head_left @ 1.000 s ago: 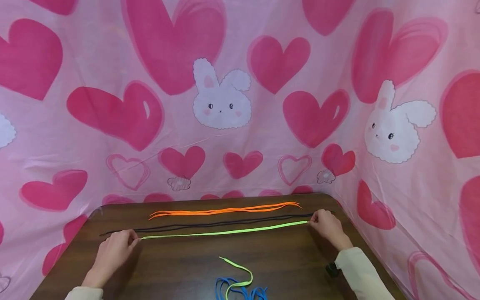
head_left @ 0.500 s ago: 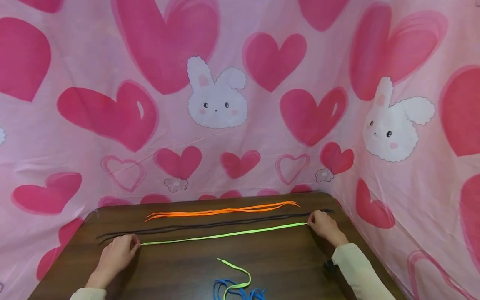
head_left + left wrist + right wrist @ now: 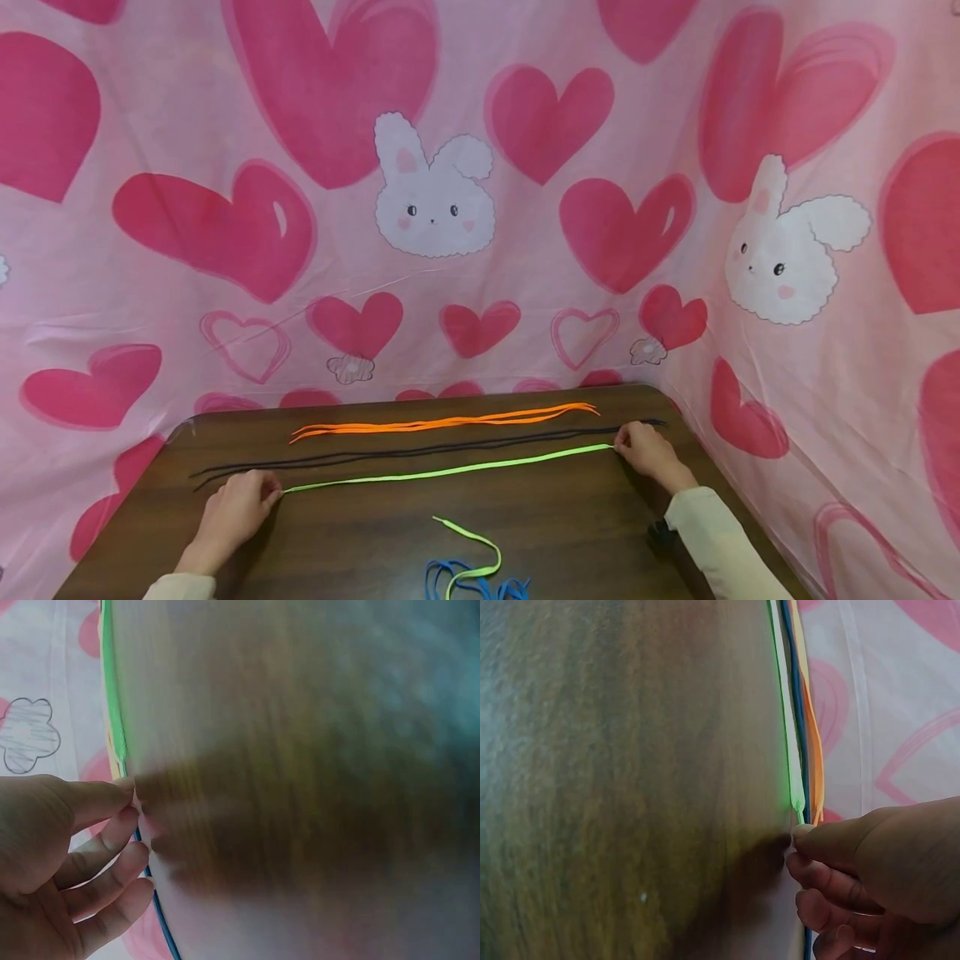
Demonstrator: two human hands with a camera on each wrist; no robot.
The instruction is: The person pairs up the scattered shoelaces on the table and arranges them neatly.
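One neon-green shoelace [image 3: 450, 472] runs nearly straight across the lower middle of the head view, and there's a hand at each end! Lower left, the left hand [image 3: 234, 510] has its end pinched between thumb and forefinger, the other fingers loosely bent. Over on the lower right, the right hand [image 3: 651, 450] matches it, fingertips together on the opposite tip, remaining fingers curled. Whether the lace touches the wood-grain table [image 3: 345, 546] midway, I can't tell. Just above it lie the dark laces [image 3: 450, 448], and above those the orange laces [image 3: 442, 422]. Down at bottom centre, a second green lace [image 3: 497, 557] snakes over tangled blue laces [image 3: 513, 586]; pink heart-print cloth [image 3: 525, 250] fills the upper frame.
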